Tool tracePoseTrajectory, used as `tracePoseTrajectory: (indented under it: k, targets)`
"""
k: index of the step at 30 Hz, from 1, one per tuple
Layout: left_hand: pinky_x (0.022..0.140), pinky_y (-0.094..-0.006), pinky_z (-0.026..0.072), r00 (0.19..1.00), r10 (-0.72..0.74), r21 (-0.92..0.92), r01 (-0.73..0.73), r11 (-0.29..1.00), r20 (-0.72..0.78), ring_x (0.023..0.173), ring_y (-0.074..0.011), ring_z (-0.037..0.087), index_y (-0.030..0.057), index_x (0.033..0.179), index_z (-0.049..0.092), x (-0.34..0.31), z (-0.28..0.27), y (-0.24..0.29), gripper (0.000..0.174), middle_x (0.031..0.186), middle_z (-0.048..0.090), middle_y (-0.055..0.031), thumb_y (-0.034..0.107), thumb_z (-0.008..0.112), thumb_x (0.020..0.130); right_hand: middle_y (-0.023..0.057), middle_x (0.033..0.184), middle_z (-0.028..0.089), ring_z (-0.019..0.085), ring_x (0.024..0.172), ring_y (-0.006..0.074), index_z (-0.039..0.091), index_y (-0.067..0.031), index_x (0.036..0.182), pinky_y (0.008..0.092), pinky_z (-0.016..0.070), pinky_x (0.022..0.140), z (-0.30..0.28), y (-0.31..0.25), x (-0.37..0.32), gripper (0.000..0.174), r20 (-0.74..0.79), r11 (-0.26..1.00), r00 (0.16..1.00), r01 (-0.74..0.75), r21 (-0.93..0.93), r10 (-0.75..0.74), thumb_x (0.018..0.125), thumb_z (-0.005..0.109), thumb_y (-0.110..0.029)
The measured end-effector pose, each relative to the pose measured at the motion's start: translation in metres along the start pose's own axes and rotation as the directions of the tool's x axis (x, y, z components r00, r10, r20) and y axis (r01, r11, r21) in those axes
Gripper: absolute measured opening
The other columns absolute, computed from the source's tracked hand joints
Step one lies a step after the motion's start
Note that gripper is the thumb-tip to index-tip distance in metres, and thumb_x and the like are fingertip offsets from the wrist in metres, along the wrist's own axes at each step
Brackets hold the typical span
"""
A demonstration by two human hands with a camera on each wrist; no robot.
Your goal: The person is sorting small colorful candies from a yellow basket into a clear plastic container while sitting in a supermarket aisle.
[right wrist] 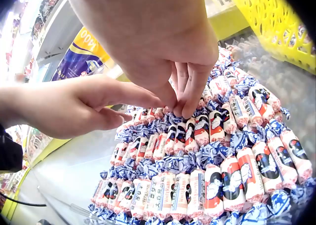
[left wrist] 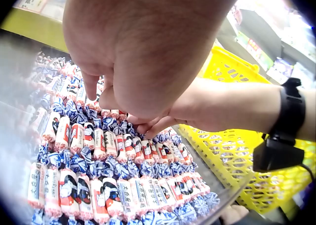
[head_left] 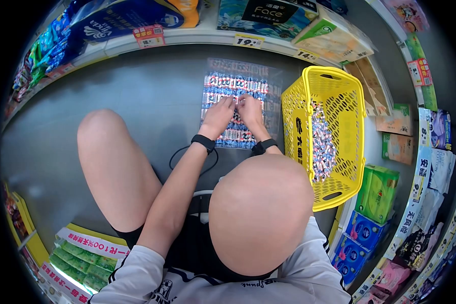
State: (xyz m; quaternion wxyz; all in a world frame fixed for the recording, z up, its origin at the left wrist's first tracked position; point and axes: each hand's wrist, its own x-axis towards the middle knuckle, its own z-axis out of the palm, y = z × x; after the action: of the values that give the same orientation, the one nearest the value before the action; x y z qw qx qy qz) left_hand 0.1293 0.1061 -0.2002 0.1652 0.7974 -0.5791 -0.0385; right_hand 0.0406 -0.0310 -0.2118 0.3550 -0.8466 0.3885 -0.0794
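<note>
Rows of twist-wrapped candies point(head_left: 235, 138), white with red, black and blue print, lie side by side in a clear plastic container point(left wrist: 228, 201) on the floor. My left hand point(head_left: 219, 117) is over the middle rows; in the right wrist view its index finger stretches toward the other hand's fingertips. My right hand point(head_left: 252, 112) points its fairly straight fingers down, their tips right at the candies point(right wrist: 190, 136). The two hands nearly meet there. Part of the candies beneath the palms is hidden. Each wrist wears a black band.
A yellow basket point(head_left: 297, 116) with many loose candies point(head_left: 323, 144) inside stands close on the right. Shelves with tissue packs point(head_left: 268, 17) and price tags run along the back and right. A raised knee point(head_left: 261, 213) is near the right forearm. A black cable point(head_left: 217, 161) loops on the floor.
</note>
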Motion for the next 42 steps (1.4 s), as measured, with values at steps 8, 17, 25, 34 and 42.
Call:
tracePoseTrajectory:
  k: [8, 17, 25, 34, 42]
  targets:
    - [0.108, -0.0425, 0.0542, 0.994, 0.0, -0.078, 0.008, 0.997, 0.106, 0.137, -0.0348, 0.057, -0.0063, 0.137, 0.058, 0.001, -0.002, -0.002, 0.047, 0.148, 0.056, -0.0198, -0.005, 0.06, 0.09, 0.0256, 0.086, 0.075, 0.076, 0.086, 0.042, 0.077, 0.0004, 0.105, 0.049, 0.0611, 0.081, -0.004, -0.002, -0.002, 0.02, -0.001, 1.0, 1.0, 0.018, 0.012, -0.018, 0.086, 0.071, -0.004]
    - [0.109, -0.0437, 0.0535, 0.992, -0.021, -0.066, 0.029, 0.997, 0.121, 0.139, -0.0364, 0.054, -0.0069, 0.138, 0.057, 0.001, -0.011, 0.005, 0.053, 0.15, 0.053, -0.0209, -0.01, 0.06, 0.085, 0.0267, 0.092, 0.075, 0.075, 0.088, 0.0426, 0.077, -0.0008, 0.109, 0.0506, 0.0611, 0.082, -0.001, -0.002, 0.001, 0.023, -0.009, 0.997, 1.0, 0.015, -0.077, -0.016, 0.087, 0.073, -0.006]
    - [0.11, -0.0436, 0.0522, 0.99, -0.008, -0.066, 0.017, 0.998, 0.142, 0.138, -0.0367, 0.054, -0.0063, 0.139, 0.056, 0.001, -0.007, 0.003, 0.058, 0.15, 0.053, -0.0214, -0.012, 0.061, 0.081, 0.0279, 0.091, 0.075, 0.075, 0.087, 0.0436, 0.076, -0.0012, 0.112, 0.0511, 0.0609, 0.081, -0.001, -0.001, -0.004, 0.026, -0.026, 0.995, 0.996, 0.08, -0.063, -0.082, 0.087, 0.072, -0.006]
    - [0.113, -0.0441, 0.0495, 0.998, 0.036, -0.165, -0.026, 0.986, 0.059, 0.138, -0.037, 0.051, -0.005, 0.139, 0.055, 0.005, -0.012, -0.001, 0.059, 0.147, 0.055, -0.0211, -0.01, 0.062, 0.08, 0.0263, 0.086, 0.074, 0.074, 0.087, 0.0449, 0.07, -0.0012, 0.106, 0.052, 0.0596, 0.079, -0.013, -0.008, -0.009, 0.022, -0.019, 0.996, 0.999, 0.04, -0.08, -0.042, 0.09, 0.077, -0.015]
    - [0.112, -0.0443, 0.0494, 0.996, 0.053, -0.251, -0.033, 0.967, 0.073, 0.132, -0.038, 0.056, -0.0043, 0.135, 0.058, 0.009, -0.024, 0.003, 0.053, 0.143, 0.059, -0.0205, -0.01, 0.061, 0.082, 0.0234, 0.096, 0.076, 0.074, 0.091, 0.0416, 0.075, -0.0033, 0.111, 0.0513, 0.0586, 0.083, -0.052, -0.015, -0.017, 0.025, 0.158, 0.99, 0.981, 0.126, -0.057, -0.116, 0.09, 0.075, -0.016]
